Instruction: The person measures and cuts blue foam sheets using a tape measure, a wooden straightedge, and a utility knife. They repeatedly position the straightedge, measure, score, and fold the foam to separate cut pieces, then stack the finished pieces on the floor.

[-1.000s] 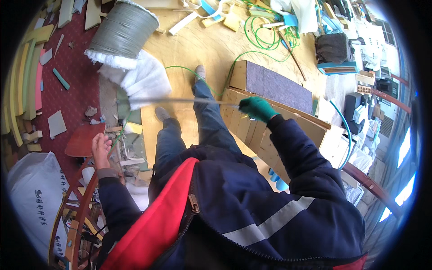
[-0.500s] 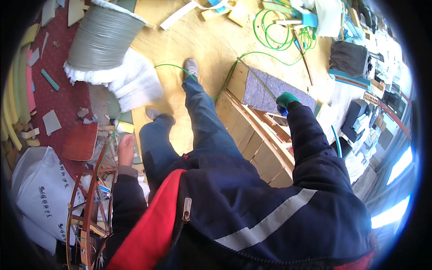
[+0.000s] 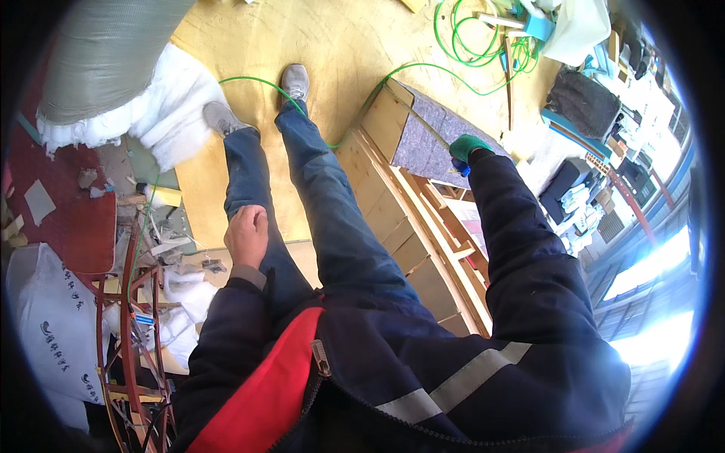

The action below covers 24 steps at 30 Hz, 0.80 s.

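My right hand [image 3: 470, 148], in a green glove, grips a tape measure [image 3: 458, 167] with a blue case. Its metal blade [image 3: 427, 128] runs out over a grey felt-like sheet [image 3: 434, 136] to the far corner of a long wooden frame [image 3: 404, 200]. How the blade's end meets that corner is too small to tell. My bare left hand [image 3: 248, 236] hangs in front of my left thigh, with its fingers curled and nothing visible in them.
A large grey roll [image 3: 113, 60] stands on white batting [image 3: 170, 113] at the far left. Near it are a curved wooden frame [image 3: 132, 340] and a white bag [image 3: 49, 332]. A green hose [image 3: 423, 65] snakes over the yellowish floor [image 3: 325, 38], past my feet.
My left hand has swung right, in front of my thigh. My left foot has stepped forward, and the view has shifted along the frame. The tape measure stays in my right hand.
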Available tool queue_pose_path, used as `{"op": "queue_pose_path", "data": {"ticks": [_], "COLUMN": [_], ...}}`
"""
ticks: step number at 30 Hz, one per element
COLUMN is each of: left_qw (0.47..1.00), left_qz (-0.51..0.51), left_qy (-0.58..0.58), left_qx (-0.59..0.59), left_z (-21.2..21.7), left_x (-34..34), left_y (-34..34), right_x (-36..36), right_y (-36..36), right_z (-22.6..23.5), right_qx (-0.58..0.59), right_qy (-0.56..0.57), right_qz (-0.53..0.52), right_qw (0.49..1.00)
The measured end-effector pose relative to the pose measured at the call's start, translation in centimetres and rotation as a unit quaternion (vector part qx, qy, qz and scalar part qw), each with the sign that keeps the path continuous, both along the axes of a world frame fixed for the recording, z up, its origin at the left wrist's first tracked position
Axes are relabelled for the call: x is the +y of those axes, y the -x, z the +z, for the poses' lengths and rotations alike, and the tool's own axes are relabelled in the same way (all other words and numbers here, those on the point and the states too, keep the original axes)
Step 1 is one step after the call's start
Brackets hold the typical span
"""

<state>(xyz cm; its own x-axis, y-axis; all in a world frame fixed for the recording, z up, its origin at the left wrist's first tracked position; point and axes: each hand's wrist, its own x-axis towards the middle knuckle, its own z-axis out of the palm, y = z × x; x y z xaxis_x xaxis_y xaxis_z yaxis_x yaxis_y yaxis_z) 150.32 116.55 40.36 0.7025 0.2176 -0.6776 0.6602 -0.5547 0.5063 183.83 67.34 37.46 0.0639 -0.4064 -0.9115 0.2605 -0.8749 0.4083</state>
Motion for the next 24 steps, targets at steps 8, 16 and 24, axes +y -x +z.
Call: {"op": "queue_pose_path", "data": {"ticks": [8,16,24], "left_qw": [0.998,0.995,0.992], "left_qz": [0.056,0.099,0.122], "left_qy": [0.027,0.027,0.029], "left_qx": [0.008,-0.002,0.003], "left_z": [-0.4,-1.1,-1.4], "left_x": [-0.6,-1.0,-0.8], "left_y": [0.6,1.9,2.7], "right_x": [-0.1,0.2,3.3], "right_y": [-0.6,-1.9,-2.7], "right_z": [0.2,1.7,2.1], "right_qx": [0.007,-0.015,-0.067], "right_qy": [0.032,0.037,0.061], "right_qz": [0.019,0.061,0.053], "right_qw": [0.999,0.997,0.994]}}
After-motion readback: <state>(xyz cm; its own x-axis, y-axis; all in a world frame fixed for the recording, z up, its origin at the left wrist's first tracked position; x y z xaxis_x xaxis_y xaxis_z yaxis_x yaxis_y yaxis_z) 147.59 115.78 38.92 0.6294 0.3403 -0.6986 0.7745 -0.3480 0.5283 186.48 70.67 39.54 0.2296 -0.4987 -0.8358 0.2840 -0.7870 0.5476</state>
